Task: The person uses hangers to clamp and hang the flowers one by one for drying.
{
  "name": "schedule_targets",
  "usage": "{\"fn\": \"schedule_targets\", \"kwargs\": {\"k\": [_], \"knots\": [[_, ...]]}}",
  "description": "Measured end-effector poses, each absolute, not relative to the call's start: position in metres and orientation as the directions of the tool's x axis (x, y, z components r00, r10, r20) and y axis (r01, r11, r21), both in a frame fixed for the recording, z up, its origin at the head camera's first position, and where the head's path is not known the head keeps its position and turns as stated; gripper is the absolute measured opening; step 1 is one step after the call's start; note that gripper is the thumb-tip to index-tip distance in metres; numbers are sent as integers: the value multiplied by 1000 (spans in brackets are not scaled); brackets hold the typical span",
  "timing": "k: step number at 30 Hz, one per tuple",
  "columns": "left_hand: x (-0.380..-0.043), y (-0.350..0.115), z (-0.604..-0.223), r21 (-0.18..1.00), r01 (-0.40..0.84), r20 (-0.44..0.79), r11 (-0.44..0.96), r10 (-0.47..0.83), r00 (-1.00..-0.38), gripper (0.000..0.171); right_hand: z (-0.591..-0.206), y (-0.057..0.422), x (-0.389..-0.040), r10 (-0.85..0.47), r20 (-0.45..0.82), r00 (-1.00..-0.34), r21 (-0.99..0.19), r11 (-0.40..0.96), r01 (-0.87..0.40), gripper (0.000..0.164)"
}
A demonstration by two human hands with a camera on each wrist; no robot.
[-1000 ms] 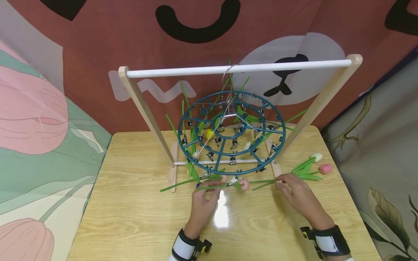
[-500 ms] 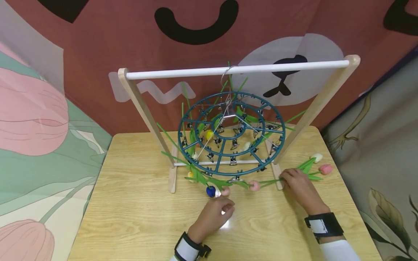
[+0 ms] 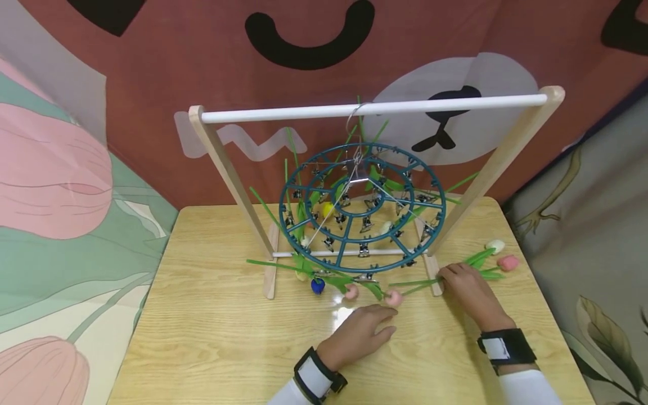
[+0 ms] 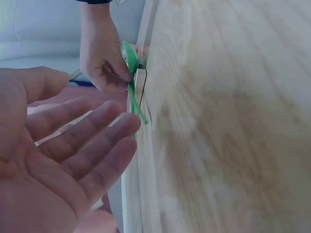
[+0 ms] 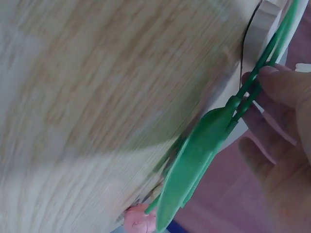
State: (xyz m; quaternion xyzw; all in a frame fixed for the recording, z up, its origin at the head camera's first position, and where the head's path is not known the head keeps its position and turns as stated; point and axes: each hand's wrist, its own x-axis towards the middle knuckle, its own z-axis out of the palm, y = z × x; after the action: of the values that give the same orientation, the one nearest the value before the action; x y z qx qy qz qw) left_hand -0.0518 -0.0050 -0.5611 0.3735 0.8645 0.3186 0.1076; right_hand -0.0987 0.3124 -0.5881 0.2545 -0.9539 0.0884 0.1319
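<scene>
My right hand (image 3: 468, 292) pinches the green stems (image 5: 262, 63) of artificial tulips between thumb and fingers, beside the stand's right foot. Beyond it lie a white tulip head (image 3: 495, 246) and a pink tulip head (image 3: 508, 262), with green leaves (image 5: 194, 150). My left hand (image 3: 359, 334), its fingers extended and holding nothing, is over the table in front of the hanger; its palm shows in the left wrist view. Just beyond its fingertips hang two pale pink tulips (image 3: 394, 298) and a blue flower (image 3: 318, 286) below the front of a round teal clip hanger (image 3: 344, 268).
A wooden stand with a white top bar (image 3: 283, 114) carries the hanger by its hook. Several metal clips (image 3: 364, 249) hang from its rings. More green stems and a yellow flower (image 3: 328, 210) show behind. A patterned cloth backdrop (image 3: 152, 140) rises past the table (image 3: 212, 337).
My left hand has let go of a green stem at the hanger's front and moved right and nearer the person. The hanging flowers have shifted. My right hand stays on its stems.
</scene>
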Motion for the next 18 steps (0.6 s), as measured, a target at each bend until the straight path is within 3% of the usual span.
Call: {"fn": "schedule_targets", "kwargs": {"k": [10,18], "knots": [[-68,15,-563,585,614,67,530,723,-687,77,-581,316,-95,-474,314,-823,-121,839,-530,33],[-83,33,-565,413,672,112,615,698,-707,57,-570,305,-91,-506,361,-783,-93,816,-570,42]]}}
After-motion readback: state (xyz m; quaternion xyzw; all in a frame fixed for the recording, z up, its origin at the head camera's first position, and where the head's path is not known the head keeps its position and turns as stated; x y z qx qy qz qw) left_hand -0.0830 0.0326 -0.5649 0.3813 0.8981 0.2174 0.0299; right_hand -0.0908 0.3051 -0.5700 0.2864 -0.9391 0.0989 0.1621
